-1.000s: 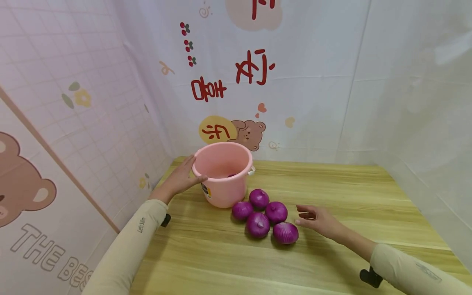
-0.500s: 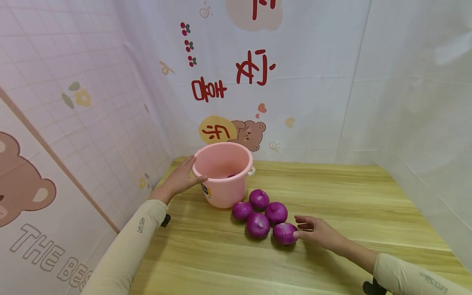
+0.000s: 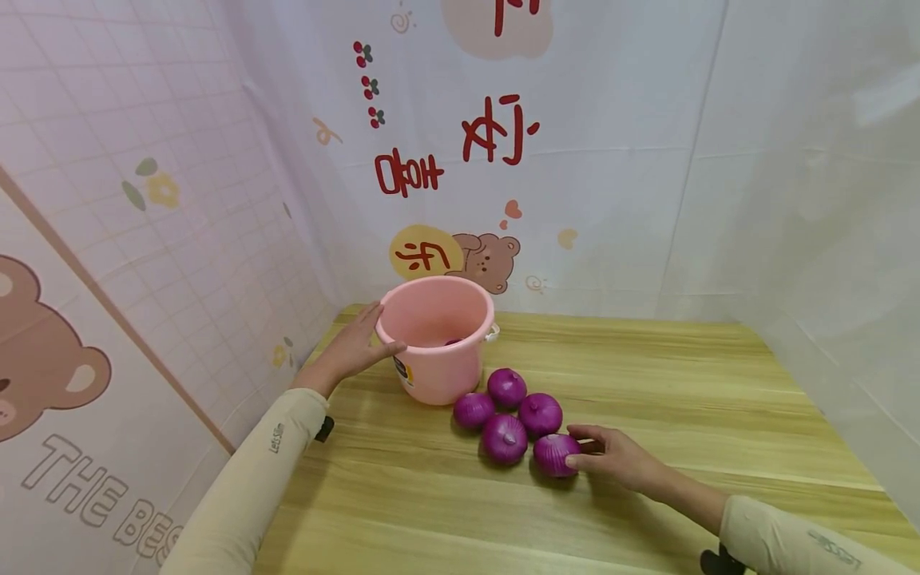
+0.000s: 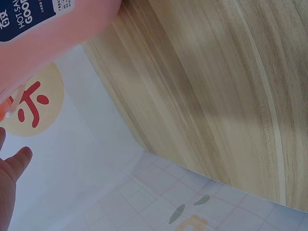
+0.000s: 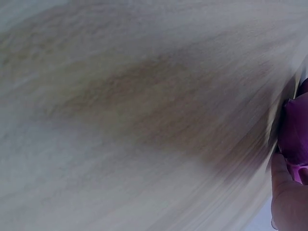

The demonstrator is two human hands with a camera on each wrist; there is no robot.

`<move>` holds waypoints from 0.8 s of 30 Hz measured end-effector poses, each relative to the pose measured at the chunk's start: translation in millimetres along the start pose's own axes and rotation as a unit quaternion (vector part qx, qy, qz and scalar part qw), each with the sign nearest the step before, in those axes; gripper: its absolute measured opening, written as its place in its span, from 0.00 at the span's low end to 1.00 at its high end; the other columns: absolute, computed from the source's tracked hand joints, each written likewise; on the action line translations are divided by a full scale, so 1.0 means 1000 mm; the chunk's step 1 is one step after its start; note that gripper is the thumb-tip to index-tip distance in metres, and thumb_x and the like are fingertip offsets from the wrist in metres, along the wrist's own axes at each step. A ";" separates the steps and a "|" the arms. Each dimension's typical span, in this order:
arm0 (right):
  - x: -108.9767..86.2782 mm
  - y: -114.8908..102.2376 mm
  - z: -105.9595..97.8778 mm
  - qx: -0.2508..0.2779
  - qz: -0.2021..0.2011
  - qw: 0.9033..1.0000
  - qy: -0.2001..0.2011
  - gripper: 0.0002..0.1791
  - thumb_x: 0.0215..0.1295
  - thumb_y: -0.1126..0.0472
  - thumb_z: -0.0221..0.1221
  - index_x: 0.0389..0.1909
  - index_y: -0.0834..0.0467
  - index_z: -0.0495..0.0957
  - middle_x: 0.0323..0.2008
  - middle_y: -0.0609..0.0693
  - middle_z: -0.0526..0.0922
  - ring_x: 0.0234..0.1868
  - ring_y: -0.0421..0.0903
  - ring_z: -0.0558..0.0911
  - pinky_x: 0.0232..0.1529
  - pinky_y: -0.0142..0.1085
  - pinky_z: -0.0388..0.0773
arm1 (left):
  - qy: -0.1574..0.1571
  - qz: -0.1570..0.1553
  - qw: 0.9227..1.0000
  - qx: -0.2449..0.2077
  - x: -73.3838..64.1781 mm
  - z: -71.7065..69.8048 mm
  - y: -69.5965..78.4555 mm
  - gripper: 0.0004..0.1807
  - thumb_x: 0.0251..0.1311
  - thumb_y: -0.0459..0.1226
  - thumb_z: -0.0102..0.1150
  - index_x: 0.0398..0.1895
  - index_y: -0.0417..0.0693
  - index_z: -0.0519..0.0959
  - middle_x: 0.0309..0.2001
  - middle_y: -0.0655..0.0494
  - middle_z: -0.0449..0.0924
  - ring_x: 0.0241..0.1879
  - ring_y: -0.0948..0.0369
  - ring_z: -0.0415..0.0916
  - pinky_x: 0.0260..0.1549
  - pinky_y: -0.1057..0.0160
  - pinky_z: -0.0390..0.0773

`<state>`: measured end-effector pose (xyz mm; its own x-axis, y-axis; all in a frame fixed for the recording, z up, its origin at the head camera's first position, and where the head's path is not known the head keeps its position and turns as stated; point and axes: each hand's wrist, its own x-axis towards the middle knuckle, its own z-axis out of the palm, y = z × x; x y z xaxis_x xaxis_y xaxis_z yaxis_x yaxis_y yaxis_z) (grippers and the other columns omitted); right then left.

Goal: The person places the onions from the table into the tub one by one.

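Observation:
My left hand (image 3: 354, 345) rests spread on the left rim of a pink bucket (image 3: 442, 375), fingers along the side and thumb toward the front. In the left wrist view its thumb and a fingertip show below the bucket (image 4: 53, 43). My right hand (image 3: 620, 457) holds the right side of the nearest red onion (image 3: 553, 455), thumb in front and fingers behind; the onion sits on the table. The right wrist view catches that onion (image 5: 294, 130) at its edge, with the thumb against it. A sliver of purple (image 3: 453, 343) shows inside the bucket.
Several more red onions cluster between the bucket and my right hand, among them a front one (image 3: 505, 439) and a back one (image 3: 507, 387). The wooden table (image 3: 647, 359) meets a printed white curtain (image 3: 611, 176) behind and at both sides. A white handle joint (image 3: 492, 331) sticks out from the bucket's right.
My right hand has come down and left from beside the onions to the nearest one, thumb now over its front. My left hand and the bucket stay put.

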<state>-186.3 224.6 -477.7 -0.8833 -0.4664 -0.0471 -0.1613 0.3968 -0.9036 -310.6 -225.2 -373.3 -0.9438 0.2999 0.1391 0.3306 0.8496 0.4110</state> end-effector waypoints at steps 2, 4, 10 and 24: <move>0.001 0.000 0.000 0.000 0.001 1.000 -0.001 0.36 0.59 0.54 0.60 0.60 0.73 0.61 0.55 0.66 0.69 0.53 0.58 0.73 0.47 0.37 0.74 | 0.000 -0.001 1.000 -0.002 0.000 0.000 0.000 0.57 0.45 0.71 0.47 0.71 0.50 0.41 0.71 0.54 0.36 0.68 0.49 0.41 0.59 0.41 0.52; 0.001 0.000 0.000 0.000 0.000 1.000 -0.003 0.36 0.58 0.55 0.60 0.60 0.73 0.61 0.55 0.66 0.69 0.53 0.58 0.73 0.47 0.37 0.74 | 0.000 -0.001 1.000 -0.004 0.000 0.000 0.000 0.57 0.45 0.71 0.47 0.71 0.50 0.41 0.71 0.54 0.36 0.68 0.50 0.41 0.59 0.41 0.52; 0.002 0.002 0.002 0.004 0.009 1.000 -0.012 0.37 0.59 0.55 0.60 0.60 0.74 0.59 0.56 0.67 0.69 0.54 0.59 0.72 0.47 0.37 0.74 | 0.001 0.000 1.000 -0.007 0.000 0.000 0.000 0.57 0.45 0.71 0.47 0.71 0.50 0.41 0.71 0.55 0.36 0.68 0.50 0.40 0.59 0.41 0.52; 0.006 0.003 0.006 -0.025 0.008 1.000 -0.013 0.39 0.57 0.52 0.61 0.61 0.71 0.60 0.56 0.65 0.69 0.54 0.55 0.73 0.50 0.39 0.72 | 0.002 -0.001 1.000 -0.006 0.000 0.000 0.000 0.58 0.44 0.72 0.47 0.71 0.51 0.41 0.71 0.55 0.36 0.68 0.50 0.41 0.59 0.41 0.52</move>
<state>-189.7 218.4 -482.6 -0.8743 -0.4797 -0.0739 -0.1689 0.4433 -0.8803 -310.3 -224.8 -373.6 -0.9445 0.2964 0.1412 0.3283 0.8446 0.4230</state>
